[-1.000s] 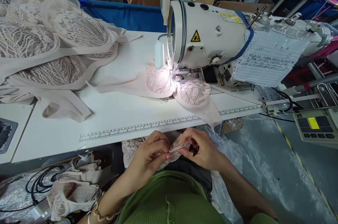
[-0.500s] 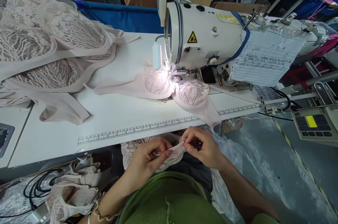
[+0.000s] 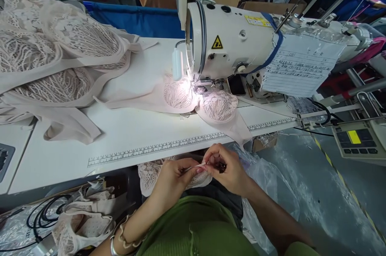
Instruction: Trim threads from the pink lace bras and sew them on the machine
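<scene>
Low in the frame, just under the tabletop [image 3: 126,135] edge: left hand [image 3: 171,177] and right hand [image 3: 224,169] close together, fingertips nearly meeting. Left fingers [image 3: 193,167] pinched on a thin pale strap [image 3: 197,166] at the top of a lace piece [image 3: 150,173]; right fingers [image 3: 211,159] clenched on the strap's other end, with a small dark tool [image 3: 222,166] tucked in the same hand. Lace piece draped down over the lap, against a green top [image 3: 196,228]. Bracelet [image 3: 125,240] on the left wrist.

Above, at frame centre: a sewing machine [image 3: 235,42] on the tabletop, its lamp [image 3: 177,65] lit over a lace bra [image 3: 196,101] lying under the needle area. Paper sheet [image 3: 297,71] taped to the machine's arm. Upper left: a heap of lace garments [image 3: 54,62]. Ruler strip [image 3: 157,147] along the tabletop's near edge. Right edge: a control panel [image 3: 357,141]. Lower left: more lace pieces [image 3: 84,224] beside black cables [image 3: 39,215]. Clear plastic [image 3: 271,183] to the right of the hands.
</scene>
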Motion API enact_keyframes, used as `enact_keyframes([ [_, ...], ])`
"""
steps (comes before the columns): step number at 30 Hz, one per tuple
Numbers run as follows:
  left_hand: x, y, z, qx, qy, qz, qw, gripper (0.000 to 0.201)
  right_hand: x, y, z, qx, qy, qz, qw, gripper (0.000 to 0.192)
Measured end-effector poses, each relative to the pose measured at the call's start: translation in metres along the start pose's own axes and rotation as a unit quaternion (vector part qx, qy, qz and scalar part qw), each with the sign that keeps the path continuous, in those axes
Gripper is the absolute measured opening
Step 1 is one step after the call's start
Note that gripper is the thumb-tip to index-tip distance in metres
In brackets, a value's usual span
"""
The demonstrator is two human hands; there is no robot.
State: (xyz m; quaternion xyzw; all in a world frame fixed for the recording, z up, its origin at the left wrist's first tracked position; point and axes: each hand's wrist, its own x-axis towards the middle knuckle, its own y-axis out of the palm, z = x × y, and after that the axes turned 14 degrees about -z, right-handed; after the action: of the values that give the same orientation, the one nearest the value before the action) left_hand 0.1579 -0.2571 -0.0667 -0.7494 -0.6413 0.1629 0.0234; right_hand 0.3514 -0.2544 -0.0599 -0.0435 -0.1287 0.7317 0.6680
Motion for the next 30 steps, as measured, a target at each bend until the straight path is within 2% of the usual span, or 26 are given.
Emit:
enact_keyframes([
  [1, 0.001, 0.001, 0.001, -0.016, -0.012, -0.003, 1.000, 0.032, 0.000, -0.002, -0.002, -0.002, -0.004, -0.014, 1.000, 0.007],
  [4, 0.003, 0.001, 0.001, -0.070, -0.043, -0.001, 0.997, 0.030, 0.001, -0.008, -0.008, 0.004, 0.021, -0.033, 0.999, 0.035],
  [10, 0.005, 0.002, -0.004, -0.141, -0.058, -0.009, 0.988, 0.020, -0.002, -0.014, -0.009, -0.038, 0.039, 0.028, 0.998, 0.052],
  [12, 0.006, 0.002, -0.003, -0.143, -0.066, -0.012, 0.987, 0.020, -0.002, -0.012, -0.006, -0.034, 0.049, 0.024, 0.998, 0.046],
  [15, 0.007, 0.002, -0.001, -0.140, -0.085, -0.013, 0.986, 0.022, -0.003, -0.007, -0.003, -0.039, 0.048, -0.021, 0.998, 0.024],
  [18, 0.007, 0.002, -0.001, -0.123, -0.075, -0.020, 0.989, 0.025, -0.002, -0.002, 0.001, -0.050, 0.042, -0.019, 0.998, 0.013],
  [23, 0.004, 0.003, -0.003, -0.083, -0.034, -0.031, 0.996, 0.026, 0.000, 0.006, 0.002, -0.063, 0.062, -0.029, 0.996, 0.013],
  [30, 0.006, 0.003, -0.002, -0.122, -0.064, -0.024, 0.990, 0.023, -0.004, 0.009, 0.000, -0.054, 0.064, -0.061, 0.995, 0.017],
])
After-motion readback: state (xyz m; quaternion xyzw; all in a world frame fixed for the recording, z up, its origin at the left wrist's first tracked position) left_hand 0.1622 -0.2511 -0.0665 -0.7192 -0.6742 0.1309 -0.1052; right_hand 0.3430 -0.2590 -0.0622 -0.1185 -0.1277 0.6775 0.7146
